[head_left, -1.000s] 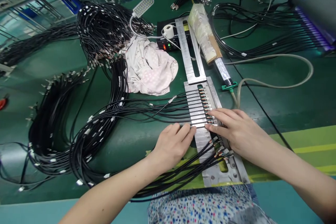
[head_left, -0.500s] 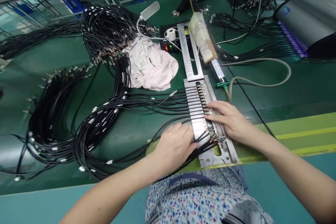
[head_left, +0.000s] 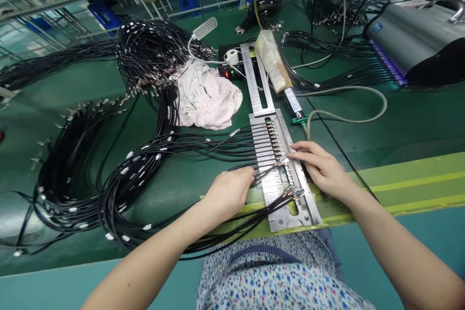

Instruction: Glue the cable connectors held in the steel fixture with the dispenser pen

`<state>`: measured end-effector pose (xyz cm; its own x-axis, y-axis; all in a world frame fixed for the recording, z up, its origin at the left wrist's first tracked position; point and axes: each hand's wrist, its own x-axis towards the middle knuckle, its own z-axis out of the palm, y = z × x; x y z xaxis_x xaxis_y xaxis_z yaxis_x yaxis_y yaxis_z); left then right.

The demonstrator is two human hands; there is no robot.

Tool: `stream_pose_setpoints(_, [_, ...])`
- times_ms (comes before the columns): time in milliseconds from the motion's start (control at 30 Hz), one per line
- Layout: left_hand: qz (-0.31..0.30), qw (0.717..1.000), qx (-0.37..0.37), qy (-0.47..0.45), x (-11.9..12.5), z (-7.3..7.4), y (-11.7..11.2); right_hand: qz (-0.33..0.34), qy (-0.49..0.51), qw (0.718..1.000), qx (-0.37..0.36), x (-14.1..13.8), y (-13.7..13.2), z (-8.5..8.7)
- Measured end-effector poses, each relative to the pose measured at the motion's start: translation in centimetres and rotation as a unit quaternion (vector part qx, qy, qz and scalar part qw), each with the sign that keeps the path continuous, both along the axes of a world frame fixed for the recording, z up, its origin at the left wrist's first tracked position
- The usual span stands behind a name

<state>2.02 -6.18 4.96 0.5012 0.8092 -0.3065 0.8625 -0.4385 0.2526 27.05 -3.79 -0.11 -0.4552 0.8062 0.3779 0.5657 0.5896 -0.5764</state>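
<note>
A slotted metal fixture (head_left: 269,181) lies in front of me, with several black cables (head_left: 218,147) laid side by side across its slots. Their metal connectors (head_left: 275,140) line up along the fixture's right side. My left hand (head_left: 230,191) is closed around a few black cables left of the fixture; their ends reach over the slots near the row. My right hand (head_left: 323,167) rests at the fixture's right edge, fingers stretched out, its fingertips beside the lowest connectors. A loose bunch of cable ends (head_left: 292,193) lies across the fixture's near end.
Large coils of black cable (head_left: 145,53) fill the left of the green table. A crumpled cloth (head_left: 210,97) lies behind the cables. Beyond the fixture are a slotted metal plate (head_left: 250,82), a wrapped dispensing syringe (head_left: 292,101) with a hose, and a grey machine (head_left: 421,34) with purple light.
My left hand has moved up and left, now with a few cables apart from the near bunch. My right hand stays by the connectors, fingertips shifted to the fixture's edge. The view has shifted slightly.
</note>
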Motion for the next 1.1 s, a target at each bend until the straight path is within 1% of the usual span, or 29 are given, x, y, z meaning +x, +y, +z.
stream_pose_setpoints(67, [0.002, 0.999, -0.033, -0.001, -0.1, 0.3, 0.9, 0.003, 0.006, 1.0, -0.005, 0.0, 0.0, 0.1])
stream_pose_setpoints(133, [-0.02, 0.998, -0.06, -0.01, -0.1, 0.4, 1.6, 0.007, 0.01, 1.0, -0.003, 0.0, -0.1, 0.1])
stream_pose_setpoints(200, [-0.036, 0.996, -0.082, -0.029, 0.0, 0.4, 2.0, 0.007, 0.01, 1.0, -0.001, 0.0, -0.1, 0.1])
stream_pose_setpoints(300, [-0.034, 0.993, -0.107, -0.041, 0.2, 0.4, 2.0, 0.006, 0.004, 1.0, 0.0, 0.0, -0.1, 0.1])
stream_pose_setpoints(333, [-0.037, 0.993, -0.101, -0.041, 0.2, 0.4, 1.9, 0.006, -0.001, 1.0, -0.001, 0.0, -0.1, 0.1])
stream_pose_setpoints(400, [-0.048, 0.996, -0.06, -0.043, 0.2, 0.4, 1.5, 0.008, -0.01, 1.0, -0.006, 0.1, -0.1, 0.1])
stream_pose_setpoints(467, [-0.057, 0.996, -0.01, -0.066, 0.0, 0.4, 1.0, 0.016, -0.024, 1.0, -0.004, 0.1, -0.1, 0.1])
stream_pose_setpoints(500, [-0.053, 0.995, 0.003, -0.081, -0.2, 0.3, 0.8, 0.021, -0.034, 0.999, -0.001, 0.0, -0.2, 0.1])
stream_pose_setpoints(600, [-0.018, 0.994, 0.001, -0.11, -0.7, 0.1, 0.7, 0.038, -0.07, 0.997, 0.008, -0.3, -0.2, 0.2])
stream_pose_setpoints(700, [0.001, 0.997, 0.0, -0.078, -0.9, -0.2, 1.1, 0.049, -0.064, 0.997, 0.002, -0.6, -0.3, 0.6])
stream_pose_setpoints(833, [-0.009, 1.0, 0.009, -0.023, -0.6, -0.3, 1.6, 0.082, -0.007, 0.996, -0.015, -0.8, -0.3, 1.0])
stream_pose_setpoints(933, [-0.019, 1.0, 0.007, -0.002, -0.4, -0.1, 1.7, 0.097, 0.026, 0.995, -0.014, -0.7, -0.5, 1.0])
stream_pose_setpoints(1100, [-0.035, 0.999, -0.018, 0.014, -0.1, 0.2, 2.1, 0.082, 0.046, 0.995, -0.033, -0.3, -0.6, 0.6])
